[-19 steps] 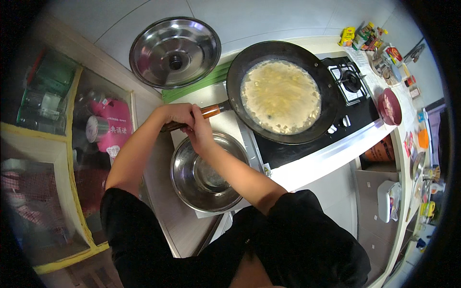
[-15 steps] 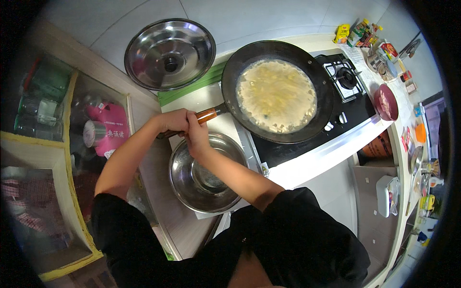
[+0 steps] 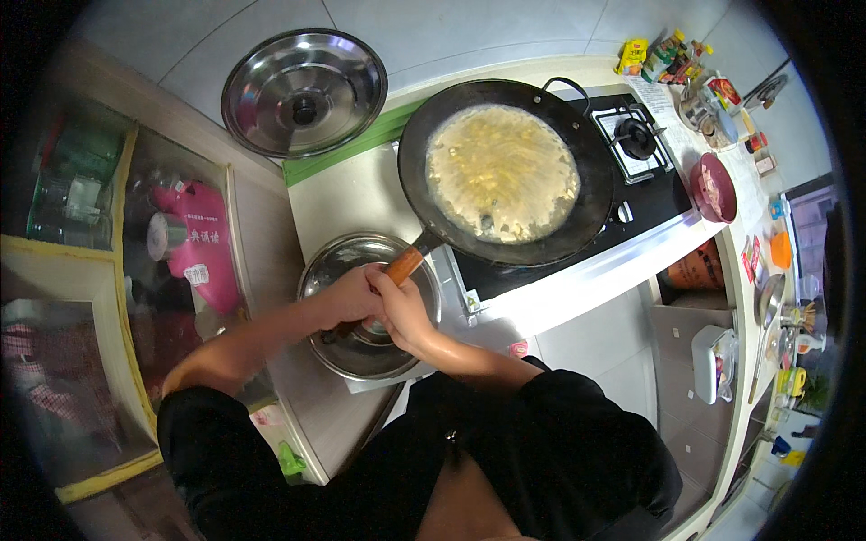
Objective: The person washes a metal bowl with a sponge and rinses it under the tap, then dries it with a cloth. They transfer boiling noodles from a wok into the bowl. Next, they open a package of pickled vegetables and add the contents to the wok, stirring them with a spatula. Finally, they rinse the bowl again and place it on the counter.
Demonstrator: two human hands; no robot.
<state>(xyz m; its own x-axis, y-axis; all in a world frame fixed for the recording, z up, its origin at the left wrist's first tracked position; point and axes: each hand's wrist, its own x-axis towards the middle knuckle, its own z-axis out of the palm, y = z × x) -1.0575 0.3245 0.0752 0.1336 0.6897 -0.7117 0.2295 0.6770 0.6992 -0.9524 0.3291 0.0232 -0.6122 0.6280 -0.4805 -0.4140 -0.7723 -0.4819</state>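
Note:
Both my hands grip the wooden handle (image 3: 403, 265) of a large dark wok (image 3: 591, 194). My left hand (image 3: 346, 300) is closed round it near its end, and my right hand (image 3: 402, 309) wraps it just beside the left, the two touching. Pale yellow, cloudy liquid (image 3: 505, 171) with bits of food fills the wok's middle. The wok is over the left part of a black gas stove (image 3: 505, 281). Beneath my hands stands a wide steel basin (image 3: 316, 270), partly hidden by them.
A steel lid (image 3: 347, 86) leans against the wall on the back left. A free burner (image 3: 635, 138) lies right of the wok, then a dark red bowl (image 3: 713, 187) of pale food. Seasoning bottles (image 3: 665, 56) stand at the far right. A glass-fronted cabinet (image 3: 122, 307) borders my left.
My hands have moved nearer to me and right, swinging the handle over the basin. The wok has turned; its far loop handle now shows. The liquid has shifted inside it.

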